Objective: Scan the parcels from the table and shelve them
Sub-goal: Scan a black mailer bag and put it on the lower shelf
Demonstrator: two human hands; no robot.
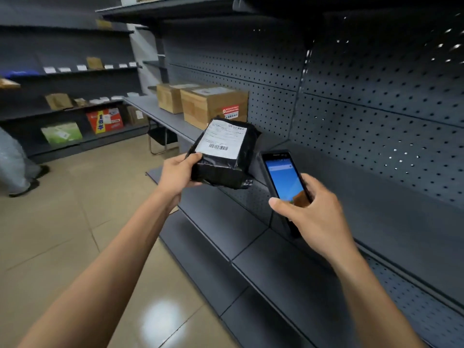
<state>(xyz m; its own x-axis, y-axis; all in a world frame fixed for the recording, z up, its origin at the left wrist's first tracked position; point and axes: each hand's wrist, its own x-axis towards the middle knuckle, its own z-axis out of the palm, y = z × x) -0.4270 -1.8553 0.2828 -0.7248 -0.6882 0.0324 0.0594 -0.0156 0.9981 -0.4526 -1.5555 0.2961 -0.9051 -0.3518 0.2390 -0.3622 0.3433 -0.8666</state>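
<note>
Over bare shelf [283, 267], left hand [177, 173] grips parcel [224, 156], right hand [315, 212] scanner [285, 178].

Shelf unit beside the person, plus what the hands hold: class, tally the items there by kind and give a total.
Brown boxes on the shelf: 2
Black parcels, in the left hand: 1
Scanners, in the right hand: 1
Total: 4
</note>
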